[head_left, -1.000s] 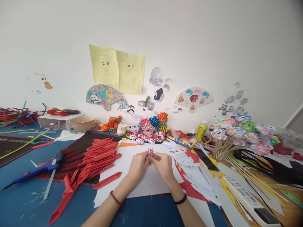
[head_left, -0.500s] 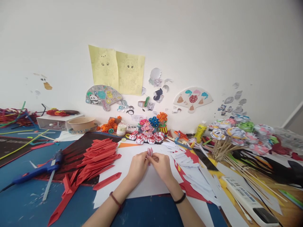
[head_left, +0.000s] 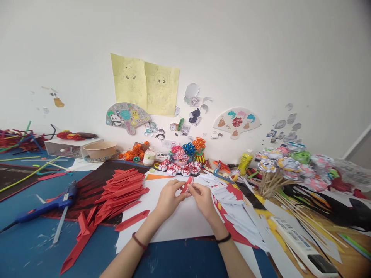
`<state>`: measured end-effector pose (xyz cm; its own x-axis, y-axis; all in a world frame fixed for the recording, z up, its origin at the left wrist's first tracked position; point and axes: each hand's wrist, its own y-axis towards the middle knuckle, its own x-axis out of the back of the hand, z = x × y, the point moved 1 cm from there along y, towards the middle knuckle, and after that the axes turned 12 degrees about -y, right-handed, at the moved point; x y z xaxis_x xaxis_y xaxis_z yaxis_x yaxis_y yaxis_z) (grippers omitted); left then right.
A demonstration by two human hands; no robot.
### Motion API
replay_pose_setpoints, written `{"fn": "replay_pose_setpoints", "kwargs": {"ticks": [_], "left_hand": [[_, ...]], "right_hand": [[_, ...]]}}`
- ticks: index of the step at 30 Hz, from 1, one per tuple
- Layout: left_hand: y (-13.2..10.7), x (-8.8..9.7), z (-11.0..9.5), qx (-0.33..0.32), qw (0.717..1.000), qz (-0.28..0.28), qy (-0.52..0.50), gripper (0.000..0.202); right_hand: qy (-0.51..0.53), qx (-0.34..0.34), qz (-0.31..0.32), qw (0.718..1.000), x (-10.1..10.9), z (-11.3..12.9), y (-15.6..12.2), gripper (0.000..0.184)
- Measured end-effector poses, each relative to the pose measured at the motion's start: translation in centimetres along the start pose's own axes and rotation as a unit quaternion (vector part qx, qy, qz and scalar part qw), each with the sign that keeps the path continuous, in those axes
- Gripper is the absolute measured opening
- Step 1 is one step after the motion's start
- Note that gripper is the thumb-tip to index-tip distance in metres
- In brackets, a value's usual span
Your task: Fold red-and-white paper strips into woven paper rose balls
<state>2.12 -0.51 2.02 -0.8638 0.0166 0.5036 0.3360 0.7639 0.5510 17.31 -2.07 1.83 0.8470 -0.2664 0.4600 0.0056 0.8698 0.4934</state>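
Note:
My left hand and my right hand meet over a white sheet and both pinch a small folded red-and-white paper piece. The piece lies tilted between my fingertips. A heap of folded red paper strips lies to the left of my hands, and one loose red strip rests on the sheet's left edge. White folded strips are piled to the right. A row of small red-and-white paper flowers stands just beyond my hands.
A blue glue gun lies at the left on the blue table. Paper flowers on wooden sticks spread at the right, with a white power strip near the front. A yellow glue bottle and a bowl stand by the wall.
The small paper piece has turned from upright to tilted, showing more red. My hands have shifted slightly right and my fingers have regripped it.

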Motion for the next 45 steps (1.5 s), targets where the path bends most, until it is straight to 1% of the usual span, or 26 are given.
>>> {"fn": "replay_pose_setpoints", "kwargs": {"ticks": [3, 5, 8, 11, 13, 15, 16, 17, 18, 20, 21, 23, 25, 26, 28, 30, 32, 33, 36, 39, 41, 42, 45], "left_hand": [[0.2, 0.1, 0.0, 0.037, 0.993, 0.026, -0.110, 0.034], [0.2, -0.3, 0.1, 0.055, 0.985, 0.038, -0.157, 0.039], [0.0, -1.0, 0.4, 0.085, 0.967, 0.031, -0.239, 0.039], [0.0, -1.4, 0.7, 0.128, 0.932, 0.009, -0.339, 0.035], [0.1, -1.3, 0.8, 0.133, 0.913, 0.009, -0.385, 0.036], [0.2, -1.0, 0.6, 0.120, 0.905, 0.022, -0.408, 0.038], [0.3, -0.9, 0.4, 0.111, 0.908, 0.024, -0.404, 0.039], [0.3, -0.7, 0.3, 0.101, 0.918, 0.020, -0.383, 0.038], [0.3, -0.5, 0.1, 0.091, 0.934, 0.012, -0.344, 0.037], [0.2, -0.1, -0.1, 0.066, 0.970, -0.013, -0.233, 0.031], [0.2, 0.1, -0.1, 0.051, 0.983, -0.024, -0.175, 0.028], [0.1, 0.6, 0.0, 0.017, 0.997, -0.035, -0.066, 0.024], [0.0, 0.9, 0.4, -0.021, 0.999, -0.024, 0.041, 0.022], [-0.1, 1.1, 0.6, -0.044, 0.994, -0.012, 0.095, 0.022], [-0.1, 1.2, 0.8, -0.097, 0.977, 0.028, 0.187, 0.022], [-0.2, 1.2, 0.9, -0.149, 0.956, 0.073, 0.241, 0.021], [-0.4, 1.0, 0.6, -0.189, 0.938, 0.113, 0.266, 0.021], [-0.5, 0.8, 0.4, -0.204, 0.932, 0.128, 0.272, 0.021], [-0.7, 0.2, -0.4, -0.237, 0.920, 0.152, 0.273, 0.022], [-0.7, 0.0, -0.7, -0.246, 0.920, 0.158, 0.260, 0.022], [-0.6, 0.2, -0.7, -0.228, 0.929, 0.162, 0.240, 0.022], [-0.6, 0.4, -0.6, -0.210, 0.939, 0.162, 0.218, 0.021], [-0.3, 1.4, -0.6, -0.131, 0.974, 0.160, 0.097, 0.014]], "right_hand": [[0.079, -0.005, 0.002, 0.997, 0.2, 0.1, 0.1, 0.033], [0.103, -0.002, 0.001, 0.995, 0.0, 0.2, 0.0, 0.032], [0.107, -0.001, 0.007, 0.994, -0.5, 0.4, -0.1, 0.034], [0.087, 0.018, -0.012, 0.996, -0.7, 0.6, 0.0, 0.032], [0.073, 0.030, -0.038, 0.996, -0.7, 0.5, 0.0, 0.031], [0.080, 0.030, -0.048, 0.995, -0.7, 0.4, 0.1, 0.030], [0.090, 0.028, -0.044, 0.995, -0.7, 0.3, 0.1, 0.029], [0.101, 0.024, -0.033, 0.994, -0.7, 0.2, 0.1, 0.029], [0.111, 0.020, -0.019, 0.993, -0.7, 0.1, 0.1, 0.031], [0.125, 0.006, 0.007, 0.992, -0.6, -0.1, 0.2, 0.034], [0.127, -0.002, 0.013, 0.992, -0.5, -0.2, 0.2, 0.035], [0.111, -0.007, 0.000, 0.994, -0.1, -0.3, 0.4, 0.038], [0.048, 0.013, -0.026, 0.998, 0.4, -0.3, 0.5, 0.047], [-0.004, 0.035, -0.033, 0.999, 0.6, -0.3, 0.5, 0.048], [-0.130, 0.086, -0.025, 0.987, 0.6, -0.1, 0.3, 0.041], [-0.249, 0.121, 0.008, 0.961, 0.1, 0.0, -0.1, 0.025], [-0.342, 0.118, 0.043, 0.931, -0.5, -0.1, -0.5, 0.010], [-0.381, 0.108, 0.058, 0.917, -0.7, -0.1, -0.6, 0.006], [-0.464, 0.059, 0.101, 0.878, -1.3, -0.3, -0.9, 0.019], [-0.505, 0.022, 0.120, 0.855, -1.4, -0.4, -0.9, 0.025], [-0.513, 0.017, 0.118, 0.850, -1.4, -0.4, -1.0, 0.027], [-0.512, 0.016, 0.120, 0.850, -1.5, -0.3, -1.0, 0.028], [-0.508, 0.005, 0.128, 0.852, -1.4, -0.3, -0.9, 0.026]]}}
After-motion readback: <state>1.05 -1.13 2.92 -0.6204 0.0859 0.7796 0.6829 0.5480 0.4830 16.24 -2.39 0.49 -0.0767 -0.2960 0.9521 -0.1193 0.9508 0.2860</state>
